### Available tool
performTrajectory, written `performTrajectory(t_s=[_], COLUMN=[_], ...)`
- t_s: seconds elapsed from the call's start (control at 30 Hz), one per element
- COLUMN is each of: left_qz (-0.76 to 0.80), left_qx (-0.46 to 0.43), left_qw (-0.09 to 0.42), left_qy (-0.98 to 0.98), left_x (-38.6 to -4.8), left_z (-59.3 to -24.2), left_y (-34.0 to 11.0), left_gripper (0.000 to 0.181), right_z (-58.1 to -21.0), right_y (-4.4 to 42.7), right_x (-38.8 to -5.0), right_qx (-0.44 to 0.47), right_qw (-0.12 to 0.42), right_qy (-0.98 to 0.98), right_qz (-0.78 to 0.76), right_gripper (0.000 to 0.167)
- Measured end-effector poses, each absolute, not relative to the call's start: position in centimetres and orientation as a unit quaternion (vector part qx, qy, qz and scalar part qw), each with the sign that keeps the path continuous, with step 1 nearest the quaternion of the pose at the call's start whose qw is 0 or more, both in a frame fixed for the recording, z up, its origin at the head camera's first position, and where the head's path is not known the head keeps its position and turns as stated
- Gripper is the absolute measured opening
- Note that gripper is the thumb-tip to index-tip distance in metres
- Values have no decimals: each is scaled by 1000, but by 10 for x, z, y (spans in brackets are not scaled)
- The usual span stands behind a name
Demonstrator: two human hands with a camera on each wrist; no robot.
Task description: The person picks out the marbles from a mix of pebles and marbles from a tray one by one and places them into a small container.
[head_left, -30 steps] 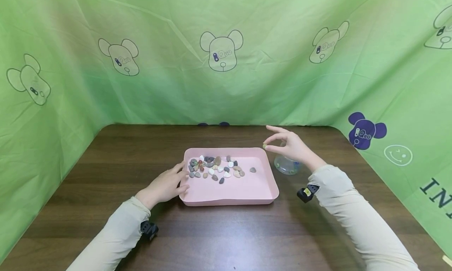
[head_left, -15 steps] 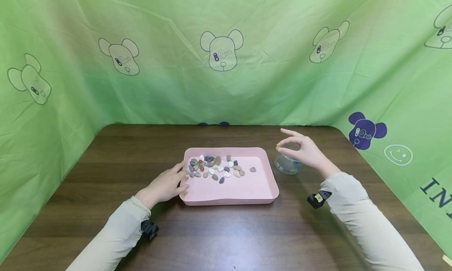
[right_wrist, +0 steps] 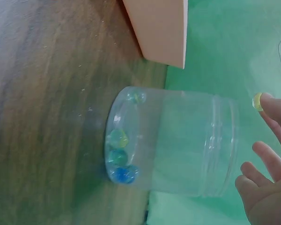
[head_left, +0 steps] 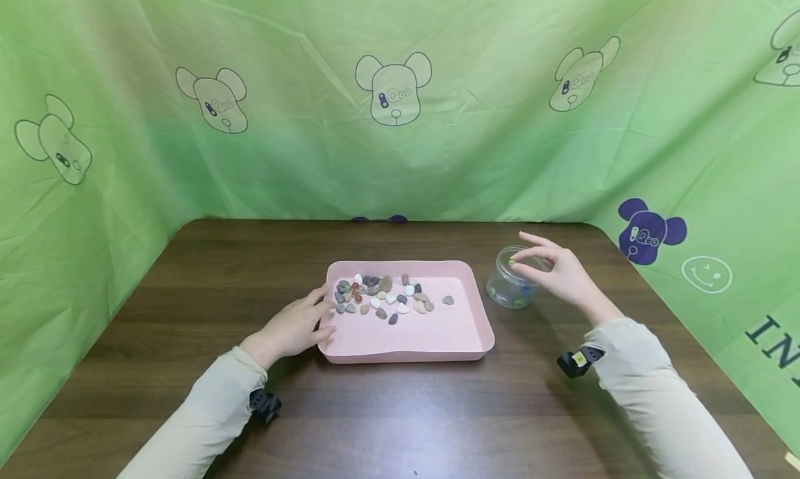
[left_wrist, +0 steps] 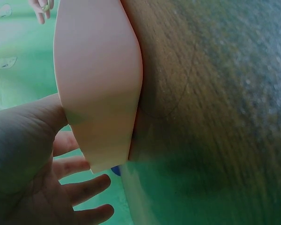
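Between thumb and index finger my right hand pinches a small yellow-green glass marble, held above the open mouth of a clear jar. Several marbles, blue, green and yellowish, lie at the jar's bottom. My left hand rests at the left rim of a pink tray, its fingers spread and loosely extended. Inside that tray are several grey, white and tan pebbles, with a few reddish-brown marbles among them on the left side.
The tray and jar stand side by side on a dark wooden table. A green curtain printed with bear heads hangs behind and along both sides. One grey pebble lies apart toward the tray's right.
My right hand has moved right with the marble, from above the tray's back right corner to over the jar. The left hand and tray have stayed in place.
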State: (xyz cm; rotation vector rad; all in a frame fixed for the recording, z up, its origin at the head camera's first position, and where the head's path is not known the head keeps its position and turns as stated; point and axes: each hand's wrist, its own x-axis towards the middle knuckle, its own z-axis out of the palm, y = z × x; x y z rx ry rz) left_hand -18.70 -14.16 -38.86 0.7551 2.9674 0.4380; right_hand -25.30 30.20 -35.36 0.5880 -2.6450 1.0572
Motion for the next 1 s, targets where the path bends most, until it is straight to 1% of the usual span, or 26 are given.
performTrajectory(t_s=[0.27,0.7,1.0], left_qz=[141,144,145], left_qx=[240,234,231], left_qw=[26,33,35], left_qy=[960,961,961], left_x=[-188,-187,-187], left_z=[-389,-388,-388], left_y=[-142,-142,-142], left_gripper=[43,44,43], right_z=[-360,-369,-375], right_y=[312,322,329], right_x=[-247,-243,-243], right_qx=[174,165,151], right_qw=[155,184,190], right_qy=[-910,-899,-900], right_qz=[344,362,363], right_gripper=[18,19,19])
